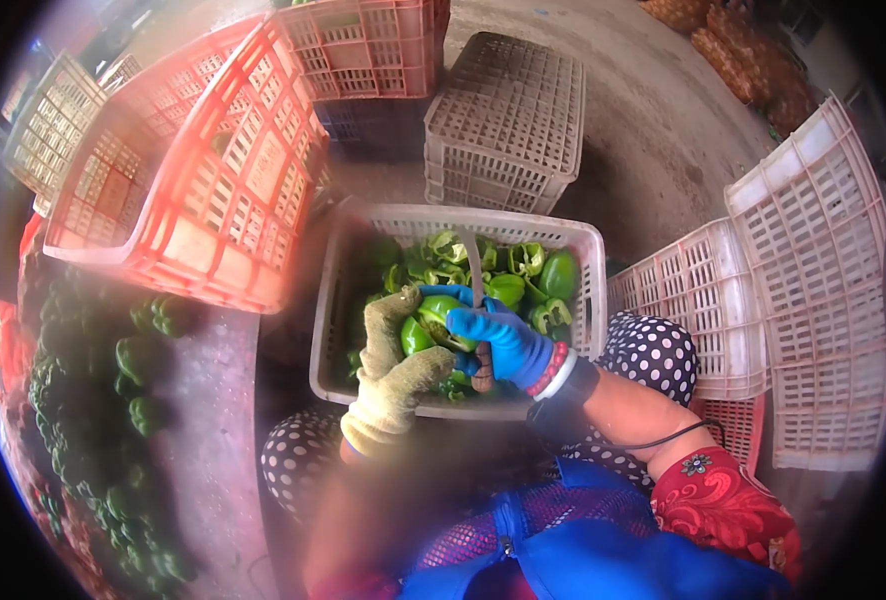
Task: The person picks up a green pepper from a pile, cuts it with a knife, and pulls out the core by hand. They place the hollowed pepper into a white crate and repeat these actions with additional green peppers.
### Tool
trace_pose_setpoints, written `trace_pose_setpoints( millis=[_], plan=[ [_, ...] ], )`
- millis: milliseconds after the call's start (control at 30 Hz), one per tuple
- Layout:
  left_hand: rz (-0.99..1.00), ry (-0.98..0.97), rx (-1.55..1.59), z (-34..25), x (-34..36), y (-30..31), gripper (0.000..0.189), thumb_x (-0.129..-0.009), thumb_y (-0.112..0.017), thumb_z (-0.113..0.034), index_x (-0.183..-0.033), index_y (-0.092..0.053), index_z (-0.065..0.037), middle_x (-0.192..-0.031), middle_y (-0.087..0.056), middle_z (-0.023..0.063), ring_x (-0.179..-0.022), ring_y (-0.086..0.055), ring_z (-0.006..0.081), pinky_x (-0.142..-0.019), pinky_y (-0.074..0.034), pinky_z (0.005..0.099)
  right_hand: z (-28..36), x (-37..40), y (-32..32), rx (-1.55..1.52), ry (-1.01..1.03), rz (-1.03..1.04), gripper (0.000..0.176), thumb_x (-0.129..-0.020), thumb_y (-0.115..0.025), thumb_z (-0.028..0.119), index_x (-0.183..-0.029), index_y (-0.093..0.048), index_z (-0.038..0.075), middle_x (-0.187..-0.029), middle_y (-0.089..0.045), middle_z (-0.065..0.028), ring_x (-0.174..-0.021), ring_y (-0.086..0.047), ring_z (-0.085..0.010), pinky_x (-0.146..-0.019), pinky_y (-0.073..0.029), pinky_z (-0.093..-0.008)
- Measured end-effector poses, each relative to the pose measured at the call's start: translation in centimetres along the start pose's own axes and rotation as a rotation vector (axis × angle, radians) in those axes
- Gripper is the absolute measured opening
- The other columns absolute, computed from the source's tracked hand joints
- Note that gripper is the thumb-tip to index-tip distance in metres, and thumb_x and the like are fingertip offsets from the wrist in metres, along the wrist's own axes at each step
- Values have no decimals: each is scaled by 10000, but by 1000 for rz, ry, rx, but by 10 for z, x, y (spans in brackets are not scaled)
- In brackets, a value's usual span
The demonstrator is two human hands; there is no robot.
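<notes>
Over a white plastic crate [593, 290] of green peppers, my left hand [388, 365], in a pale knitted glove, is wrapped round the left side of a green pepper [418, 336]. The pepper looks partly split, with its inside facing right. My right hand [503, 338], in a blue glove, grips a knife [475, 265] whose blade points up and away from me; its brown handle end shows below the fingers. The right fingers touch the pepper too. Cut pepper pieces [447, 246] and a whole pepper [560, 274] lie in the crate behind my hands.
Red crates [213, 170] stand at the upper left, and a grey crate [503, 110] sits beyond the work crate. White crates [703, 300] lean on the right. Many green peppers [103, 430] lie at the left. Filled sacks [743, 60] are at the far right.
</notes>
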State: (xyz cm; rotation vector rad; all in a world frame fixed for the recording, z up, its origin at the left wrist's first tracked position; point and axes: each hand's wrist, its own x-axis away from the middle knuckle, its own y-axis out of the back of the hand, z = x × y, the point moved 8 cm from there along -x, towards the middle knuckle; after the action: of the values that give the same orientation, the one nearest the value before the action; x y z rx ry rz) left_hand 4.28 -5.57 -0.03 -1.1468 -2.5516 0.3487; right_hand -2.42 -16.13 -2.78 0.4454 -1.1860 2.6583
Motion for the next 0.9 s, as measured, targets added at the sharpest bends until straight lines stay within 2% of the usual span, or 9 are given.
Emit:
trace_pose_setpoints(
  millis=[200,433,467,633,700,767,833,867,900],
  plan=[
    [-89,-16,104,-15,3,0,630,-749,-743,-60,-1324,-485,-61,-1042,-643,106,-806,-594,160,-718,-510,272,-11,-5,12,-106,-87,0,570,-919,-666,600,-1179,-647,93,-825,-670,-33,-533,-548,-103,-458,-432,-243],
    [18,-69,262,-31,6,18,534,-830,-682,-129,-1312,-482,-18,-1025,-641,165,-812,-668,267,-673,-581,365,13,9,-17,-467,-2,275,722,-945,-594,652,-1382,-551,80,-987,-686,-141,-534,-515,-120,-469,-427,-263],
    [-10,-92,190,-30,5,28,506,-867,-667,-168,-1316,-488,-18,-1011,-645,155,-829,-674,271,-692,-583,377,12,4,-5,-452,20,297,872,-906,-612,703,-1520,-432,111,-1110,-674,-180,-527,-486,-123,-492,-398,-261],
    [-324,-138,-1113,-23,-4,51,605,-938,-699,-453,-1388,-549,-77,-1190,-681,146,-1118,-683,326,-978,-517,385,20,-1,23,-245,38,174,802,-925,-625,654,-1444,-501,55,-1088,-682,-188,-593,-564,-147,-528,-488,-279],
    [-279,-219,-1027,-28,-1,34,571,-939,-699,-462,-1337,-595,-66,-1230,-663,164,-1116,-676,344,-975,-516,409,19,7,21,-86,-28,79,732,-947,-627,611,-1380,-556,24,-993,-695,-111,-660,-603,-137,-563,-511,-273],
    [-89,-131,-560,-24,-5,18,510,-944,-716,-475,-1182,-671,-26,-1037,-703,119,-979,-680,236,-867,-526,365,7,2,19,-22,11,-92,592,-935,-664,592,-1242,-649,86,-856,-700,-53,-609,-613,-126,-543,-500,-256],
    [-96,182,-595,-18,-3,6,515,-925,-753,-472,-1167,-671,-24,-905,-691,84,-857,-639,159,-781,-521,337,2,0,5,150,64,67,583,-942,-663,587,-1255,-642,95,-876,-652,-15,-639,-603,-106,-567,-502,-253],
    [-126,-189,-610,-18,-7,5,476,-895,-798,-446,-1112,-701,-34,-833,-689,67,-760,-609,121,-710,-518,316,-5,2,5,144,38,43,582,-946,-658,588,-1254,-640,94,-878,-652,-16,-632,-597,-106,-561,-500,-253],
    [-130,-139,-593,-20,-6,5,467,-890,-804,-442,-1087,-710,-30,-815,-692,59,-743,-606,114,-693,-515,310,-9,4,4,139,11,18,582,-950,-653,589,-1254,-638,93,-879,-653,-17,-625,-591,-106,-554,-497,-252]
  ],
)
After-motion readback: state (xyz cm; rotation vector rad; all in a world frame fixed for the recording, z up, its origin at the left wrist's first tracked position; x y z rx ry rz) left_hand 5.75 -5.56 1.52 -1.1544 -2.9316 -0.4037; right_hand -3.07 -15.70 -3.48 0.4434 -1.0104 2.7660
